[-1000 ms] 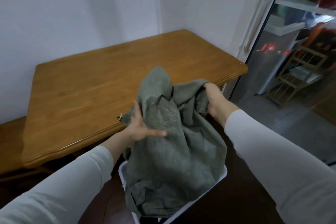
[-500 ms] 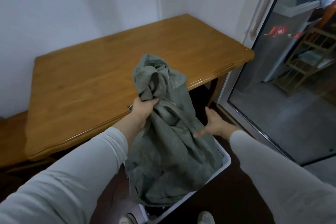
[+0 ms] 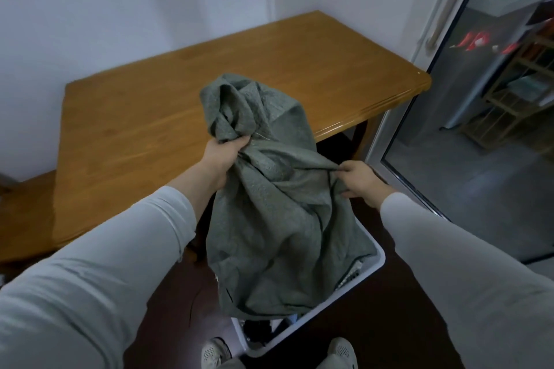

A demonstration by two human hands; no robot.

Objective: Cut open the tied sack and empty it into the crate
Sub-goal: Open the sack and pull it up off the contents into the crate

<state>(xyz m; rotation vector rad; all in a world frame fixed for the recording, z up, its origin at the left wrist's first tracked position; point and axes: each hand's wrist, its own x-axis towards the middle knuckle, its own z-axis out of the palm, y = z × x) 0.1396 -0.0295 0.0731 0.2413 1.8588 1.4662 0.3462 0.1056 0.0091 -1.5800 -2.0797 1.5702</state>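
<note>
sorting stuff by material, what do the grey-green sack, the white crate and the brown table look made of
Grey-green sack: looks like coarse woven plastic or fabric, matte, creasing limply with a grainy weave.
White crate: probably moulded plastic, with a smooth, uniform rim.
Brown table: seemingly varnished wood, with visible grain and a soft sheen.

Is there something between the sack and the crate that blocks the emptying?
Nothing visible. The sack hangs straight into the white crate, held by the left hand and right hand.

You face a bare wooden worktop in a white-walled corner; a glass door stands at your right, dark floor below.
</note>
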